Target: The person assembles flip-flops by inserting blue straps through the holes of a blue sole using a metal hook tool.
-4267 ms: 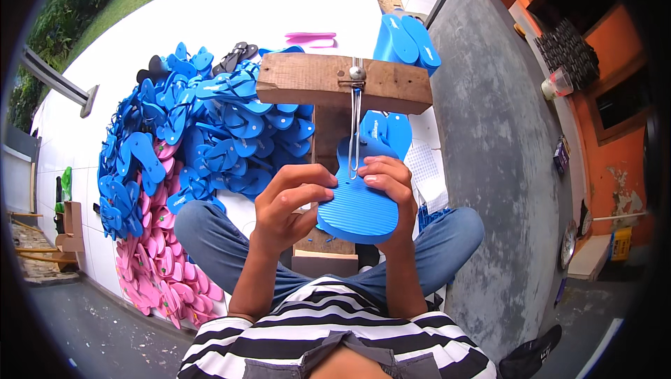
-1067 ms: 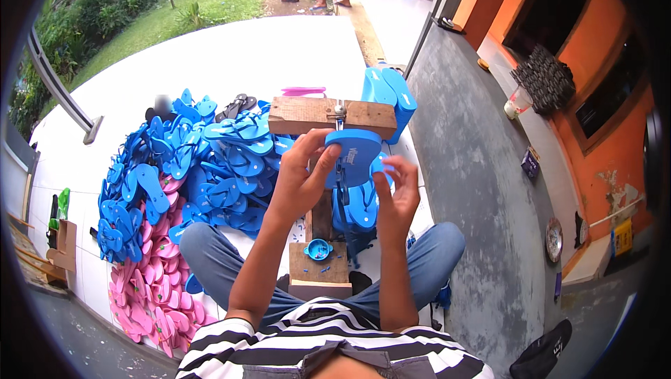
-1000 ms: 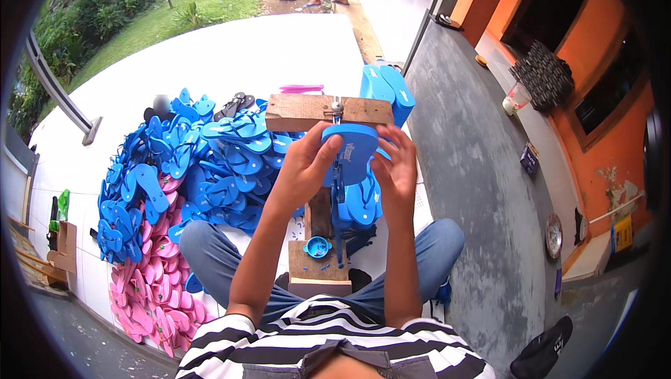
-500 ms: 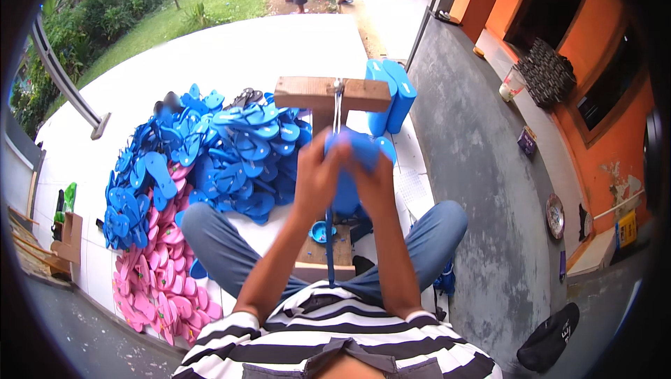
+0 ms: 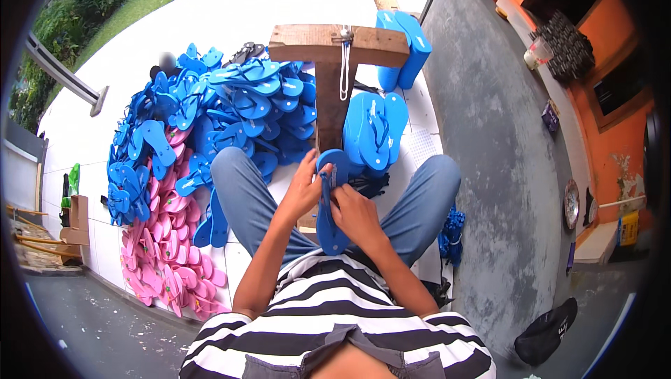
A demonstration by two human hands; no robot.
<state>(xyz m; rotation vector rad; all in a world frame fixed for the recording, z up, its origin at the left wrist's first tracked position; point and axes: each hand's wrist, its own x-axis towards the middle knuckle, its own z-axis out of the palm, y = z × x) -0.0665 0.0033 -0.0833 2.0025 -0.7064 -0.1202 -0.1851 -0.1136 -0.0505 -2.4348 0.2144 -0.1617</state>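
Between my knees, close to my lap, I hold a blue flip-flop (image 5: 332,238) upright, its toe end pointing away from me. My left hand (image 5: 300,189) grips it along the left, thumb near the strap. My right hand (image 5: 355,213) is closed against its right side, with the fingertips partly hidden. Just beyond stands a T-shaped wooden stand (image 5: 334,115), and from its crosspiece hangs a white cord loop (image 5: 344,75). Right of the post lie finished-looking blue flip-flops (image 5: 375,131), straps upward.
To the left spreads a heap of blue flip-flops (image 5: 244,103), with pink flip-flops (image 5: 164,253) nearer me. Thick blue soles (image 5: 405,50) stand behind the crosspiece's right end. A bundle of blue straps (image 5: 451,236) lies by my right knee; a black cap (image 5: 546,331) rests on the grey floor.
Both hands have come down from near the crosspiece toward my lap with the blue flip-flop. The white cord now hangs loose. My view has tilted lower.
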